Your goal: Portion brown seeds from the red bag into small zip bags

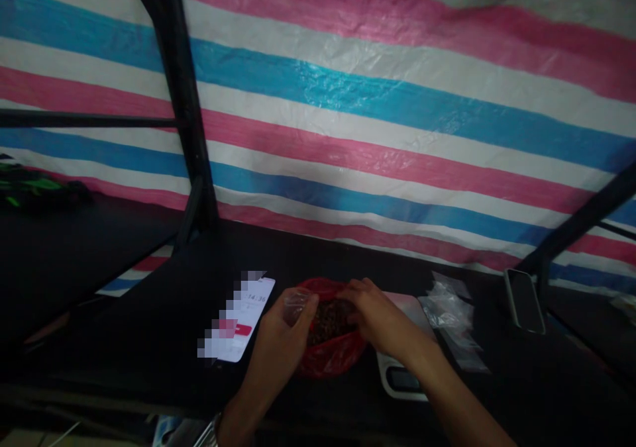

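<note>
A red plastic bag [330, 361] full of small dark brown pieces lies open on a black table [124, 341]. My left hand [278, 338] is closed round a small clear plastic bag [297, 301] at the red bag's left rim. My right hand [370, 314] reaches into the red bag from the right, fingers curled among the dark pieces; what they pinch is hidden. A white digital scale [397, 374] sits under and to the right of the red bag, partly covered by my right forearm.
A lit phone [246, 321] lies flat left of the red bag. A heap of empty clear bags [452, 314] lies to the right. A dark phone [524, 299] leans by a black metal post. A striped pink, blue and white tarp [397, 102] hangs behind.
</note>
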A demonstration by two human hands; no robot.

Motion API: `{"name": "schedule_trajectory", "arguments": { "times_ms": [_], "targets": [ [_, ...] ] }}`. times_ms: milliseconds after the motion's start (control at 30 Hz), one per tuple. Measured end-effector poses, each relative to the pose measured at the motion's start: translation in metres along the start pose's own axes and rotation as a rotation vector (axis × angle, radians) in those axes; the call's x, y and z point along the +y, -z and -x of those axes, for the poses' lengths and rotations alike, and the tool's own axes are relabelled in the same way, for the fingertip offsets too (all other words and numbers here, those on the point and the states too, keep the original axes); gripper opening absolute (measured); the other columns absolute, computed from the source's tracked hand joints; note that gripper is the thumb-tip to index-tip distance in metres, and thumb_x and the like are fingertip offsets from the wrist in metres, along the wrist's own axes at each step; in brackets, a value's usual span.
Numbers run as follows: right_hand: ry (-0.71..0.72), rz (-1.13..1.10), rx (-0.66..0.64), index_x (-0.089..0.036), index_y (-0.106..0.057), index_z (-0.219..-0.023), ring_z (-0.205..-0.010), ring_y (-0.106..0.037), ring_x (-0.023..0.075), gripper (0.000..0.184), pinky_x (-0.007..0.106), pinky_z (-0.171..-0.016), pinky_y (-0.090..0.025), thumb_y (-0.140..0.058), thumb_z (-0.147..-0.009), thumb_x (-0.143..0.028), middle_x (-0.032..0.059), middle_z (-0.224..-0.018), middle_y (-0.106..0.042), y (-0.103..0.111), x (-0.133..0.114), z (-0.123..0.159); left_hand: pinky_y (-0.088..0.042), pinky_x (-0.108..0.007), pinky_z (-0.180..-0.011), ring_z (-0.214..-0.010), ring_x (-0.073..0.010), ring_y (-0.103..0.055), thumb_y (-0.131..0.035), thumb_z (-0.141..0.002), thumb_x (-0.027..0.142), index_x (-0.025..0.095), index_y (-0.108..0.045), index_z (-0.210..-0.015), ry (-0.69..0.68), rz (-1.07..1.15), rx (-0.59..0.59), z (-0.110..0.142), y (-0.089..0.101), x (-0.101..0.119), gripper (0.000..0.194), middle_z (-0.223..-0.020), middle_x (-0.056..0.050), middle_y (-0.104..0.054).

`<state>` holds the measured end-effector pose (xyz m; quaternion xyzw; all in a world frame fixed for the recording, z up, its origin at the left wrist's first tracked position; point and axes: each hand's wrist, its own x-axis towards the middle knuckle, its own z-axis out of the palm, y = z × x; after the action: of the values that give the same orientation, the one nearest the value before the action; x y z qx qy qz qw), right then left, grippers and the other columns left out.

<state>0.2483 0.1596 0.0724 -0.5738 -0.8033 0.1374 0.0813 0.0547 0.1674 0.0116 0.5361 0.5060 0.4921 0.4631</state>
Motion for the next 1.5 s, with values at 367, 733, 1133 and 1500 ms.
{"name": "schedule_trajectory", "arguments": {
  "times_ms": [367, 733, 1133, 1500],
  "targets": [
    [-0.079, -0.02, 0.037, -0.016, -0.074, -0.128, -0.132, -0.064, 0.0272, 0.066, 0.04, -0.112, -0.048, -0.047, -0.076, 0.014, 0.0143, -0.136, -0.073, -0.011, -0.013, -0.002, -0.057, -0.042, -0.087, -0.092, -0.0281, -0.072, -0.065, -0.086, 0.068, 0.02, -0.068, -0.102, 0.013, 0.042, 0.194, 0.0, 0.001, -0.006, 0.051, -0.093, -0.007, -0.075],
    [-0.058, -0.198, 0.101, -0.019, -0.079, -0.126, -0.126, -0.069, 0.03, 0.053, 0.042, -0.111, -0.05, -0.061, -0.081, 0.003, 0.0141, -0.129, -0.077, -0.031, -0.004, -0.009, -0.057, -0.038, -0.081, -0.086, -0.0241, -0.068, -0.063, -0.087, 0.06, 0.019, -0.066, -0.099, -0.06, 0.06, 0.222, -0.006, -0.008, -0.005, 0.043, -0.09, -0.006, -0.07],
    [-0.018, -0.688, 0.19, -0.025, -0.081, -0.119, -0.117, -0.075, 0.0235, 0.044, 0.037, -0.106, -0.053, -0.066, -0.083, -0.004, 0.0044, -0.122, -0.082, -0.039, 0.001, -0.012, -0.058, -0.033, -0.074, -0.08, -0.0202, -0.068, -0.065, -0.088, 0.054, 0.021, -0.063, -0.101, -0.102, 0.157, 0.283, -0.004, -0.015, 0.002, 0.034, -0.086, -0.002, -0.068],
    [-0.028, -0.989, 0.384, -0.025, -0.067, -0.122, -0.112, -0.074, 0.02, 0.032, 0.037, -0.104, -0.056, -0.071, -0.091, -0.023, 0.0051, -0.121, -0.078, -0.01, 0.019, 0.019, -0.053, -0.052, -0.102, -0.107, -0.0313, -0.072, -0.071, -0.088, 0.046, 0.025, -0.069, -0.12, -0.27, -0.264, 0.077, -0.001, -0.025, -0.007, 0.038, -0.113, -0.009, -0.077]
  ]
}}
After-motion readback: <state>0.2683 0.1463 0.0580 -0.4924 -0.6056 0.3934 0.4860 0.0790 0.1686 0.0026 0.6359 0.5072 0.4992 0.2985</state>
